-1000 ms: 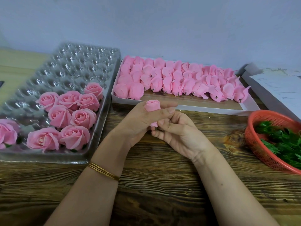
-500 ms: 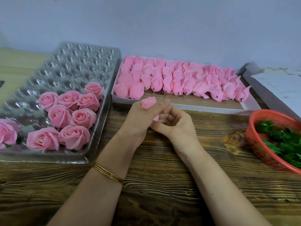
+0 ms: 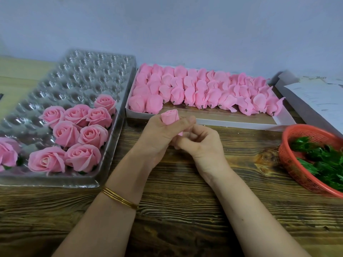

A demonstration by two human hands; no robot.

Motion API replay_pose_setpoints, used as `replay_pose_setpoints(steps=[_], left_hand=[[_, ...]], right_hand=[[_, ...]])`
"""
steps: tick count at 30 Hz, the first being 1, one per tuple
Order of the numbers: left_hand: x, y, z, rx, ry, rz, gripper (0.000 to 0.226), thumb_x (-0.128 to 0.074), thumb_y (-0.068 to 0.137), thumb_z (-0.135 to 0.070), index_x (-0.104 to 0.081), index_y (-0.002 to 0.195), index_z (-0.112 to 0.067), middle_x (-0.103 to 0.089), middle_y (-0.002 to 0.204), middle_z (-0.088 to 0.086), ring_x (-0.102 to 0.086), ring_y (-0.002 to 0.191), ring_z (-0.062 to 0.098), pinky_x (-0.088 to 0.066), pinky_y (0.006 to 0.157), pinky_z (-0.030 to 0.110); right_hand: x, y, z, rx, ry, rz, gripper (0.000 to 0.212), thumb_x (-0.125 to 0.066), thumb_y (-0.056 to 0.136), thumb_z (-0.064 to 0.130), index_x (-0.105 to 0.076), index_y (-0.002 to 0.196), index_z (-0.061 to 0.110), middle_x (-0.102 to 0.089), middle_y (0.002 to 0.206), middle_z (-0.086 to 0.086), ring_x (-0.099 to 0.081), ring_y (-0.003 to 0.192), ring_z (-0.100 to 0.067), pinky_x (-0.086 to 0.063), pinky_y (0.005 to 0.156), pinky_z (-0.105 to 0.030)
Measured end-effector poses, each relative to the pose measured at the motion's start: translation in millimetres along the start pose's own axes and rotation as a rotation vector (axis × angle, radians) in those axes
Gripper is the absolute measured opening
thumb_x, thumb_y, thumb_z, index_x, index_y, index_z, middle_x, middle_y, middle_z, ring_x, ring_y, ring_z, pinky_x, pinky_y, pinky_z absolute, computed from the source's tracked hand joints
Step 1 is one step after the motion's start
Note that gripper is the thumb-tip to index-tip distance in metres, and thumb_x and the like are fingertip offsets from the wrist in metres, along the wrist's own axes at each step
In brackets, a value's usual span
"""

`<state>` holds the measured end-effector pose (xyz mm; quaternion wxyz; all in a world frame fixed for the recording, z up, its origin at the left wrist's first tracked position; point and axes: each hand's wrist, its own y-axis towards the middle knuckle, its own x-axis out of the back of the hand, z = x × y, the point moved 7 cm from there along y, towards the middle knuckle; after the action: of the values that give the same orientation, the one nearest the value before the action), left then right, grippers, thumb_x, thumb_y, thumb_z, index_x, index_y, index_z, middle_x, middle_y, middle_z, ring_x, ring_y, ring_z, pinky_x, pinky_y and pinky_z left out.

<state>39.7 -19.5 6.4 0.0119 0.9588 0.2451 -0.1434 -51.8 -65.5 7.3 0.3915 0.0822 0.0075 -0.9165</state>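
The left hand (image 3: 157, 135) grips the bud (image 3: 169, 117) above the table (image 3: 185, 201), the right hand (image 3: 199, 143) pinches its base, both curled closed; the bud looks light, soft and easily creased, so hold the base, not the petals.

**Person, arms only, head view.**

- Left forearm (image 3: 104, 225): bare along its whole visible length, uncovered up to the picture's edge.
- Bangles (image 3: 119, 198): thin gold-coloured metal rings, seemingly three, stacked close together at the left wrist. They are plain, smooth and slightly shiny, with no stones or engraving to be made out.
- Left hand (image 3: 157, 134): bare.
- Right forearm (image 3: 250, 210): bare from wrist to picture edge.
- Right hand (image 3: 202, 143): bare. Nails too blurred to describe.
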Motion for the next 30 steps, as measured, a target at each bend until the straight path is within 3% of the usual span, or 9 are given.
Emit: replay_pose_setpoints(steps=[3,8,11,15,18,21,24,27,30], left_hand=[[-3,-4,-3,0.000,-0.017,0.043,0.043,-0.077,0.076,-0.025,-0.068,0.094,0.012,-0.067,0.070,0.013,-0.056,0.053,0.014,-0.042,0.044,0.021],[-10,-9,-8,0.020,-0.037,0.110,0.012,-0.075,0.075,-0.024,-0.074,0.076,-0.012,-0.074,0.092,0.008,-0.063,0.089,0.022,-0.046,0.082,0.042],[-11,-8,-9,-0.010,-0.024,0.117,0.011,-0.076,0.076,-0.026,-0.076,0.071,-0.017,-0.075,0.093,0.007,-0.066,0.089,0.018,-0.055,0.078,0.031],[-3,-6,-6,-0.074,0.111,-0.003,0.023,-0.074,0.083,-0.020,-0.073,0.092,0.001,-0.075,0.086,0.009,-0.070,0.081,0.015,-0.058,0.074,0.026],[-1,-7,-8,-0.144,0.242,-0.064,0.013,-0.072,0.089,-0.014,-0.073,0.087,-0.002,-0.075,0.079,0.004,-0.071,0.075,0.012,-0.057,0.069,0.022],[1,-6,-11,-0.212,0.326,-0.114,0.018,-0.074,0.087,-0.014,-0.070,0.080,0.002,-0.073,0.076,0.014,-0.069,0.069,0.019,-0.055,0.064,0.029],[-2,-7,-11,-0.249,0.461,-0.131,0.009,-0.076,0.084,-0.011,-0.073,0.078,-0.005,-0.073,0.072,0.004,-0.067,0.069,0.014,-0.056,0.067,0.029],[-7,-9,-5,-0.207,0.515,-0.105,0.005,-0.076,0.085,-0.016,-0.076,0.088,-0.013,-0.075,0.080,0.000,-0.072,0.082,0.019,-0.059,0.077,0.042],[-8,-10,-7,-0.218,0.556,-0.098,0.004,-0.076,0.085,-0.019,-0.075,0.083,-0.017,-0.074,0.075,-0.005,-0.071,0.077,0.012,-0.058,0.071,0.034]], right_hand=[[-2,2,-5,-0.086,0.149,0.048,0.004,-0.073,0.078,-0.005,-0.072,0.077,-0.001,-0.065,0.068,-0.014,-0.061,0.064,-0.019,-0.053,0.066,-0.023],[-13,2,-6,-0.192,0.366,0.201,0.012,-0.070,0.075,0.004,-0.078,0.072,0.012,-0.070,0.069,-0.004,-0.065,0.061,-0.010,-0.055,0.061,-0.018],[-14,1,-6,-0.240,0.404,0.227,0.017,-0.064,0.078,0.005,-0.077,0.068,0.012,-0.069,0.068,-0.003,-0.066,0.063,-0.010,-0.055,0.062,-0.019],[-9,2,-9,-0.316,0.418,0.179,0.020,-0.059,0.070,0.008,-0.075,0.082,0.007,-0.067,0.074,-0.008,-0.067,0.068,-0.014,-0.057,0.065,-0.024],[-4,1,-10,-0.348,0.363,0.124,0.028,-0.054,0.065,0.015,-0.077,0.080,0.013,-0.070,0.078,-0.007,-0.067,0.068,-0.014,-0.056,0.066,-0.025],[0,1,-8,-0.345,0.344,0.057,0.022,-0.056,0.068,0.022,-0.075,0.077,0.015,-0.072,0.078,-0.004,-0.068,0.067,-0.015,-0.056,0.066,-0.026],[5,3,-6,-0.319,0.287,-0.002,0.019,-0.063,0.069,0.030,-0.077,0.074,0.019,-0.073,0.082,-0.002,-0.068,0.072,-0.014,-0.057,0.069,-0.027],[5,3,-7,-0.310,0.246,0.003,0.022,-0.069,0.072,0.034,-0.076,0.086,0.017,-0.075,0.089,-0.005,-0.072,0.082,-0.013,-0.058,0.069,-0.027],[7,3,-8,-0.320,0.235,-0.005,0.035,-0.072,0.071,0.032,-0.069,0.097,0.008,-0.076,0.088,-0.006,-0.073,0.084,-0.014,-0.057,0.067,-0.026]])
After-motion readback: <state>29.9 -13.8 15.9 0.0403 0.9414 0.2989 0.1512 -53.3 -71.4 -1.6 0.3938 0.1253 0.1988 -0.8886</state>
